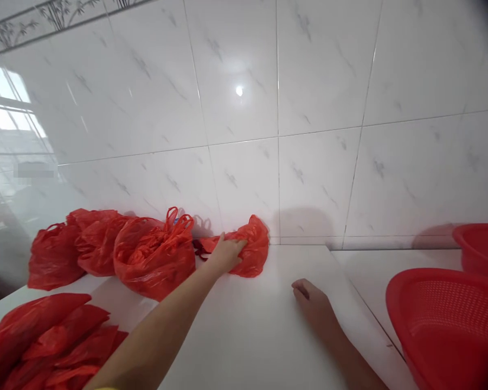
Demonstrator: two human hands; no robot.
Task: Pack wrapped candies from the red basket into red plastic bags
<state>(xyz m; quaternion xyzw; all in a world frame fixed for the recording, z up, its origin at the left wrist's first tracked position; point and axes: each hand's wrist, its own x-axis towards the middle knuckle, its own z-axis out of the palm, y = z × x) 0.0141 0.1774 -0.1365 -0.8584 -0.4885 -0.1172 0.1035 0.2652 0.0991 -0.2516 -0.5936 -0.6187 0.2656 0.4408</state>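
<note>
My left hand (228, 254) reaches forward to a small red plastic bag (255, 246) beside the tiled wall. Its fingers are closed on the bag's left side, and the thumb points up. Over the white tabletop, to the right of that bag, is my right hand (312, 300). The fingers there are loosely curled, with nothing visible in them. A fuller red bag (156, 265) with upright handles stands left of my left hand. Something dark, partly hidden, lies between the two bags.
More filled red bags (57, 257) stand along the wall at left. A pile of red plastic bags (52, 346) lies at the near left. On the right are a red perforated basket (451, 303) and another red basket (482, 246) behind it. A seam (370, 303) crosses the white surface.
</note>
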